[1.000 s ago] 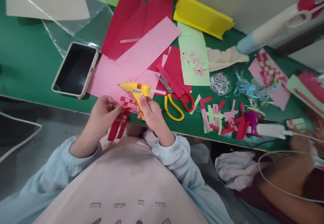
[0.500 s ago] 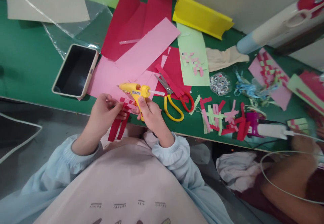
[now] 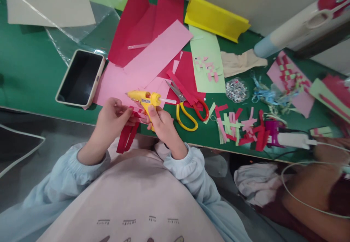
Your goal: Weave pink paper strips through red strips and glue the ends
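Note:
My right hand [image 3: 162, 125] is closed around a yellow glue gun [image 3: 144, 98], its nozzle pointing left and a clear glue stick [image 3: 168, 100] sticking out of its back. My left hand [image 3: 113, 119] pinches woven paper strips in red and pink, and two red strip ends [image 3: 127, 138] hang below the table edge. Part of the weave is hidden by my fingers and the glue gun. Just right of my right hand lie scissors [image 3: 187, 117] with one yellow and one red handle, partly under a red paper strip.
Pink paper [image 3: 161, 52] and red paper [image 3: 131, 30] cover the green table [image 3: 30, 66] ahead. A phone [image 3: 80, 77] lies left. Rightward are googly eyes [image 3: 236, 89], cut strips [image 3: 229, 125], a purple-and-white plug [image 3: 290, 140] with cables, and another person's arm [image 3: 317, 194].
My left hand and the paper strips have shifted very slightly; the two hanging red ends are closer together. The glue gun stays in my right hand. The whole view has drifted a little.

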The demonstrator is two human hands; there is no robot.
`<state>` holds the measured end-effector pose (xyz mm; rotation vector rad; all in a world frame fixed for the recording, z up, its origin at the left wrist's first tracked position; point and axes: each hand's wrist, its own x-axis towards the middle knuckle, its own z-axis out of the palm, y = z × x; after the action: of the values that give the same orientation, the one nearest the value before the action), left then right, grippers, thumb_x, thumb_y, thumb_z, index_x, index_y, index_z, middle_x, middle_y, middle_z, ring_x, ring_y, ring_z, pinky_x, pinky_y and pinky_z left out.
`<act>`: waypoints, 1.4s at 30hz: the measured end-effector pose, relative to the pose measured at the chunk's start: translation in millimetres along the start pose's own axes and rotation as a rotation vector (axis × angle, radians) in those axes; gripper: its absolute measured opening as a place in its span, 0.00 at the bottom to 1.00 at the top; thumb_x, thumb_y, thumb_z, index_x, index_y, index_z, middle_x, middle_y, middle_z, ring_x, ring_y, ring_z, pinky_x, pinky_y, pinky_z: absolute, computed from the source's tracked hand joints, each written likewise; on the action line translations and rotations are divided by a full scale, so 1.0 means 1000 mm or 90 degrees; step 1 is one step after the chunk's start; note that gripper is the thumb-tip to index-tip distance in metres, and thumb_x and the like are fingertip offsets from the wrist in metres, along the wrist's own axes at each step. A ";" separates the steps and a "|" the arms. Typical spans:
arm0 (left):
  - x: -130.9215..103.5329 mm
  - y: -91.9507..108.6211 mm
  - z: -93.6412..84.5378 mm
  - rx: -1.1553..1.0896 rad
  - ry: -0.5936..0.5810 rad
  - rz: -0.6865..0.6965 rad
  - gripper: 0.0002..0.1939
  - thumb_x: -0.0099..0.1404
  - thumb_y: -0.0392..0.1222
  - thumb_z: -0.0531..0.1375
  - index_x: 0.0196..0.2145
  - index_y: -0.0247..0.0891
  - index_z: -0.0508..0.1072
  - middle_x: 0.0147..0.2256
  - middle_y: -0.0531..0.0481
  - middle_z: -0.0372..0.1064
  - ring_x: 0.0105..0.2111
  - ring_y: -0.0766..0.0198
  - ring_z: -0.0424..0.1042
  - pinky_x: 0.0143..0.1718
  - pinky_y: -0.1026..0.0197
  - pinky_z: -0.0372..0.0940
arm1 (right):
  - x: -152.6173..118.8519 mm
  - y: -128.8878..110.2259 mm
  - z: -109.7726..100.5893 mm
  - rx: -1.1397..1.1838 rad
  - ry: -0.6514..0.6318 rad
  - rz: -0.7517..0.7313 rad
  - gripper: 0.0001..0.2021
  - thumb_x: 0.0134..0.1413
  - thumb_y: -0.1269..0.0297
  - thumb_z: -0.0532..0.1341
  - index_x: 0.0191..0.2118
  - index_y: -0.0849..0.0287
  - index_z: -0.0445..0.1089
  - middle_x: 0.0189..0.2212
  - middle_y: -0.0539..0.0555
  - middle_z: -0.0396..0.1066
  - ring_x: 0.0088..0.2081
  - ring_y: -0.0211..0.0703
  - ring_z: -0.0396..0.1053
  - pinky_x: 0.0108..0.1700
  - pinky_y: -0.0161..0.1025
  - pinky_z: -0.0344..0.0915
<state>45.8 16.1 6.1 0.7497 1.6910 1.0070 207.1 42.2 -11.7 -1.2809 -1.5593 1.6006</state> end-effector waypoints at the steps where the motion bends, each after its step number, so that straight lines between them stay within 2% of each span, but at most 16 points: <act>1: -0.001 -0.002 -0.002 0.028 -0.007 0.011 0.16 0.56 0.40 0.62 0.35 0.44 0.56 0.27 0.57 0.70 0.22 0.63 0.74 0.25 0.59 0.73 | 0.000 0.000 0.000 0.004 0.000 0.000 0.30 0.62 0.34 0.46 0.35 0.58 0.65 0.23 0.47 0.65 0.21 0.33 0.67 0.26 0.32 0.63; 5: -0.007 -0.009 -0.012 0.224 -0.045 0.058 0.13 0.57 0.47 0.62 0.34 0.42 0.60 0.25 0.56 0.69 0.22 0.63 0.72 0.22 0.63 0.66 | 0.000 0.002 0.001 0.034 0.001 -0.001 0.30 0.61 0.34 0.47 0.36 0.59 0.66 0.24 0.47 0.65 0.21 0.33 0.66 0.28 0.32 0.64; 10: -0.021 -0.006 -0.015 0.476 -0.005 0.082 0.12 0.59 0.51 0.60 0.33 0.42 0.63 0.26 0.53 0.72 0.25 0.62 0.71 0.25 0.61 0.59 | 0.000 0.003 0.000 0.054 0.002 0.009 0.30 0.60 0.34 0.47 0.37 0.59 0.68 0.24 0.47 0.66 0.22 0.33 0.67 0.29 0.32 0.66; 14: -0.030 0.002 -0.013 0.581 -0.006 0.080 0.11 0.60 0.50 0.59 0.32 0.43 0.62 0.26 0.52 0.71 0.25 0.59 0.71 0.25 0.60 0.56 | 0.001 0.004 0.000 0.070 0.010 0.010 0.30 0.60 0.34 0.48 0.37 0.59 0.68 0.23 0.47 0.65 0.21 0.32 0.66 0.30 0.33 0.67; 19: -0.034 0.005 -0.010 0.626 -0.006 0.090 0.10 0.61 0.49 0.58 0.32 0.43 0.61 0.26 0.51 0.72 0.24 0.57 0.71 0.25 0.59 0.55 | 0.001 0.003 0.000 0.077 0.001 0.014 0.30 0.60 0.34 0.48 0.36 0.59 0.66 0.25 0.48 0.66 0.21 0.32 0.66 0.29 0.32 0.66; 26: -0.035 0.004 -0.006 0.670 -0.007 0.089 0.10 0.61 0.50 0.57 0.37 0.43 0.66 0.27 0.49 0.73 0.24 0.54 0.72 0.24 0.59 0.55 | -0.002 0.000 0.003 0.076 0.004 0.020 0.30 0.60 0.33 0.48 0.38 0.59 0.67 0.26 0.48 0.67 0.22 0.32 0.67 0.27 0.31 0.66; 42: -0.033 0.003 -0.007 0.644 -0.030 0.099 0.10 0.63 0.50 0.57 0.37 0.42 0.64 0.32 0.47 0.75 0.27 0.52 0.74 0.26 0.57 0.56 | -0.002 0.000 0.003 0.078 0.015 0.002 0.28 0.60 0.35 0.48 0.33 0.58 0.64 0.24 0.47 0.65 0.21 0.31 0.65 0.29 0.32 0.66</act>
<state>49.7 -12.8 24.2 1.5404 2.0927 0.1470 205.2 39.4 -11.7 -1.2319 -1.4231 1.6497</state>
